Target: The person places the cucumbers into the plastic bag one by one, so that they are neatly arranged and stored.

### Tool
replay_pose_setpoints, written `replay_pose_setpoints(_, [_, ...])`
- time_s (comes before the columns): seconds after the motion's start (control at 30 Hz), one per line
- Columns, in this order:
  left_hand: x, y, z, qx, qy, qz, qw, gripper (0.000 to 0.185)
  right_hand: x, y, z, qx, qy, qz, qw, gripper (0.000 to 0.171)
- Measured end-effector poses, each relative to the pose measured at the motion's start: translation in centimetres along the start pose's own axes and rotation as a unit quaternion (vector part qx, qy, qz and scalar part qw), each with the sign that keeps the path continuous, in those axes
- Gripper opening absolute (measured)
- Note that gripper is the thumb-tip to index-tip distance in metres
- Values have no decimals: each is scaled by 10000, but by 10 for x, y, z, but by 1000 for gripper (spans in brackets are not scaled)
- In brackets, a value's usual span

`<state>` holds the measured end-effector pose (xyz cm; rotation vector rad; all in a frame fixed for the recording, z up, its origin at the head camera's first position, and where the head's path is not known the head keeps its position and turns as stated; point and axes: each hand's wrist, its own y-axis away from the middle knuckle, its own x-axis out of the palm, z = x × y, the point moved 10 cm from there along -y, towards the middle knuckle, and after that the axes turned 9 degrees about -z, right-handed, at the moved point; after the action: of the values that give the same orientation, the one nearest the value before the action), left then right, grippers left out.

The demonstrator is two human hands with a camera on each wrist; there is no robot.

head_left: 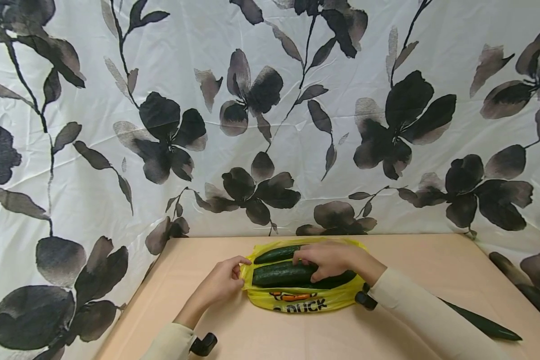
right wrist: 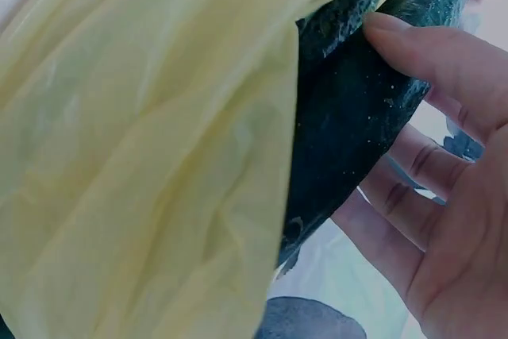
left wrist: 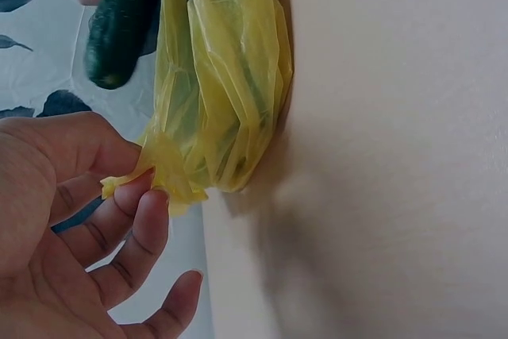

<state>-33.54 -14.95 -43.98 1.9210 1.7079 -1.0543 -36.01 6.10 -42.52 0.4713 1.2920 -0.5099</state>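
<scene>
A yellow plastic bag (head_left: 348, 302) with printed lettering lies on the table, its opening facing up. Several dark green cucumbers (head_left: 274, 275) show inside it. My left hand (head_left: 225, 277) pinches the bag's left edge between thumb and fingers; the left wrist view shows the gathered yellow plastic (left wrist: 171, 164) at the fingertips. Over the opening, my right hand (head_left: 333, 257) grips a cucumber (right wrist: 349, 129), thumb on one side and fingers on the other. In the left wrist view one cucumber's rounded end (left wrist: 115, 53) stands out past the bag's rim.
Another cucumber (head_left: 483, 320) lies on the table to the right, partly hidden by my right sleeve (head_left: 432, 310). The pale peach tabletop (head_left: 270, 335) ends at the back against a white curtain (head_left: 297, 150) with dark flowers.
</scene>
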Motion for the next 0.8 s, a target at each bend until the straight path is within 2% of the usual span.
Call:
replay_pose_setpoints(0.4, [-1,-1,-4,87,-38,-15,10000,46,8,-5,5,95,556,129,9983,49])
replay_pose_setpoints(0.8, [1,-1,-7,81,-3,-47,10000,44,12,-4,8,-27,666,-45,9978,47])
